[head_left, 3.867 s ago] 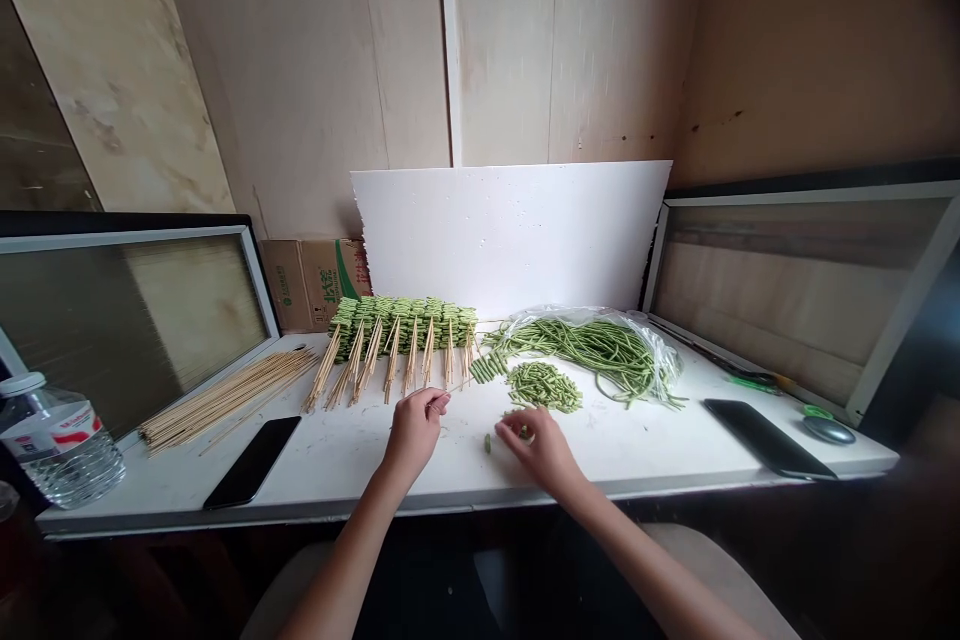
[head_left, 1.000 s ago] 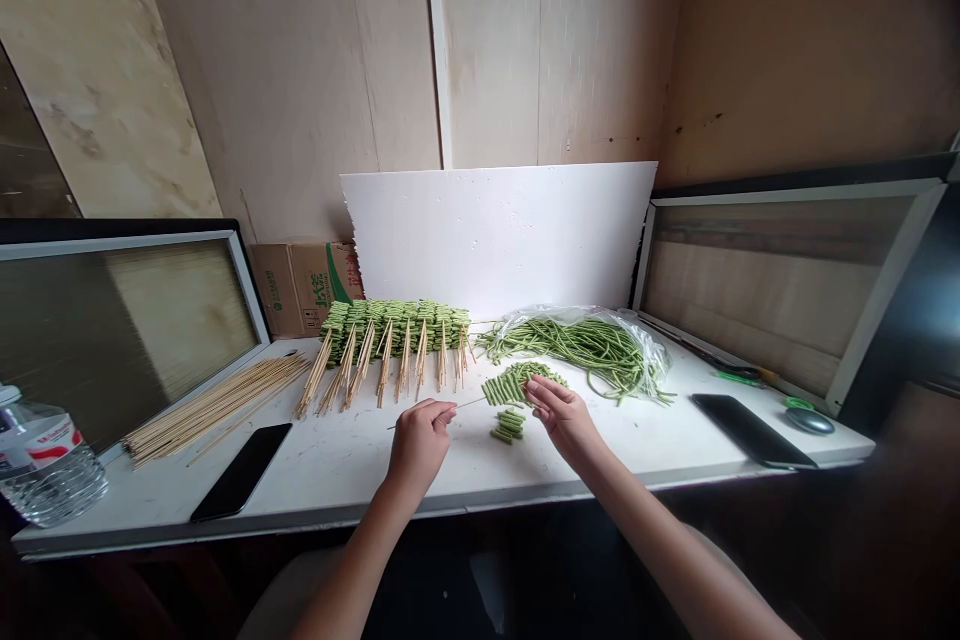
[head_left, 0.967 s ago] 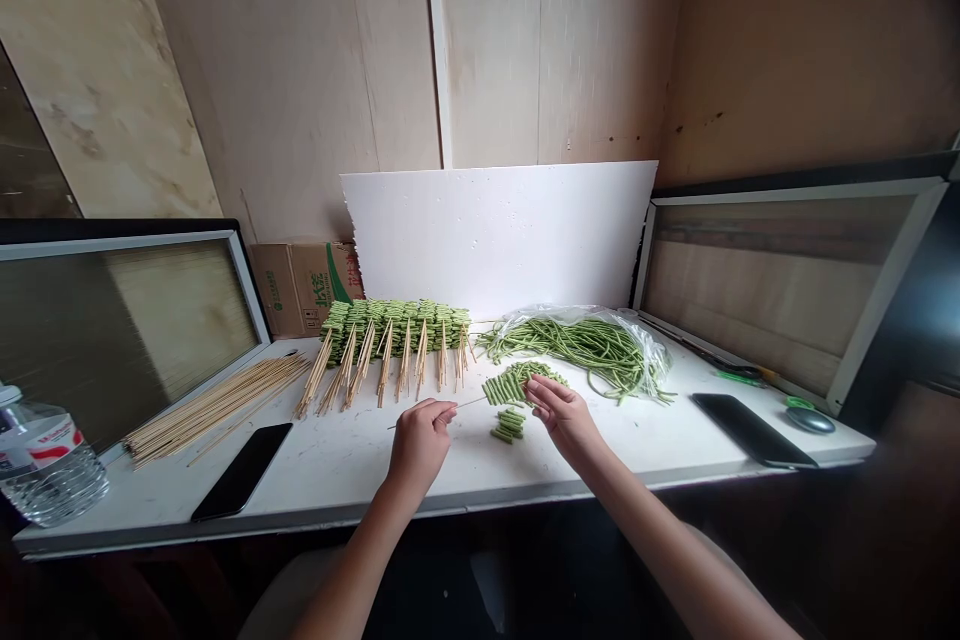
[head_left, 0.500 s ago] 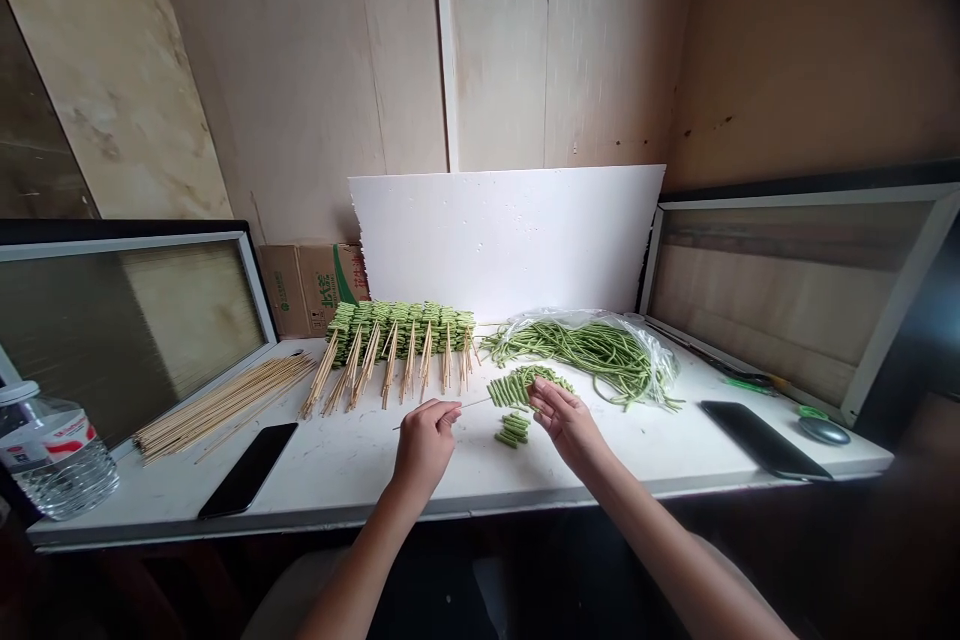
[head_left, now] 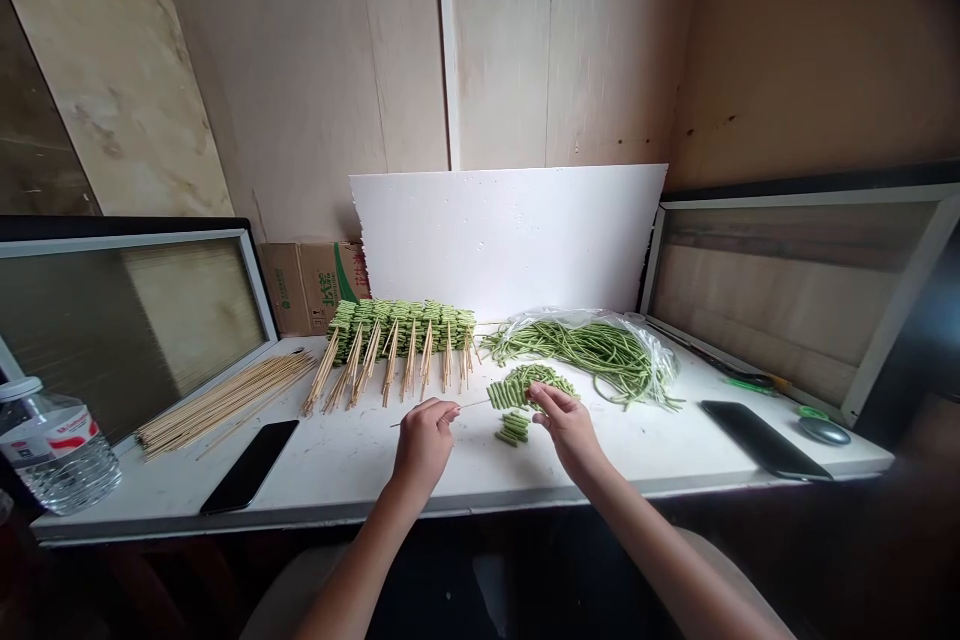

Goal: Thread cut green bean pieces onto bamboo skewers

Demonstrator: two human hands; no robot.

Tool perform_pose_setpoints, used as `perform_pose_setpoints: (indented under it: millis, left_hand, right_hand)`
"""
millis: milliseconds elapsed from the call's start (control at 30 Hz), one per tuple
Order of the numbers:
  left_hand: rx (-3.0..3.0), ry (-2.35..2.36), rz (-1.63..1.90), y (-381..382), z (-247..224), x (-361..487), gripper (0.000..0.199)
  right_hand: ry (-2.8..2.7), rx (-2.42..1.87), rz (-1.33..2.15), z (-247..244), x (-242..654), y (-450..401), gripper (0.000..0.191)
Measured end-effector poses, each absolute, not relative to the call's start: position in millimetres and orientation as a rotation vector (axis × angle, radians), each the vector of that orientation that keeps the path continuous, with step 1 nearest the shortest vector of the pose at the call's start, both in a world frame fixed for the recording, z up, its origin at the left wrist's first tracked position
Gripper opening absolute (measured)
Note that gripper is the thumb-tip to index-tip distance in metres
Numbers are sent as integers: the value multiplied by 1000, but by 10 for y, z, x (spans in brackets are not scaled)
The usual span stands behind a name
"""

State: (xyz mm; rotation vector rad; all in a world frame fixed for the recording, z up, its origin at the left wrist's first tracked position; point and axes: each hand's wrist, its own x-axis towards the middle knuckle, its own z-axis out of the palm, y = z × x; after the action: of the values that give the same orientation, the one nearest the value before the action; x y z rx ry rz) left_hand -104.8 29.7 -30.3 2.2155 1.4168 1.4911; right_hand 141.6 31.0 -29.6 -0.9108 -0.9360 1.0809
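Observation:
My left hand (head_left: 426,432) is closed around a thin bamboo skewer (head_left: 474,405), whose tail pokes out to the left of the fist. Toward its right end the skewer carries a row of short green bean pieces (head_left: 504,393), lying side by side across it. My right hand (head_left: 562,420) pinches at the right end of this row, thumb and forefinger on a bean piece that the fingertips mostly hide. Below the row, a few cut bean pieces (head_left: 513,428) lie on the white table (head_left: 450,480). Behind my right fingers is a heap of cut pieces (head_left: 551,376).
Stacked bean skewers (head_left: 405,320) stand at the back, sticks toward me. Long uncut beans (head_left: 600,350) lie in a clear plastic bag at back right. Bare skewers (head_left: 225,400), a phone (head_left: 250,467) and a water bottle (head_left: 56,450) are left; a dark tablet-like slab (head_left: 761,440) lies right.
My right hand's fingers have shifted slightly and closed more tightly at the end of the bean row. The left hand keeps its hold on the skewer, almost unmoved.

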Motion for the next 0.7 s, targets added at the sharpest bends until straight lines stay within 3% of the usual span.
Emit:
perform_pose_setpoints:
  millis: [500, 700]
  left_hand:
    - [2169, 1407, 1484, 287, -318, -1016, 30]
    - [2094, 1447, 1522, 282, -224, -1065, 26]
  right_hand:
    - [-886, -902, 1087, -446, 1322, 328, 39]
    - [-1268, -947, 950, -357, 1496, 378, 43]
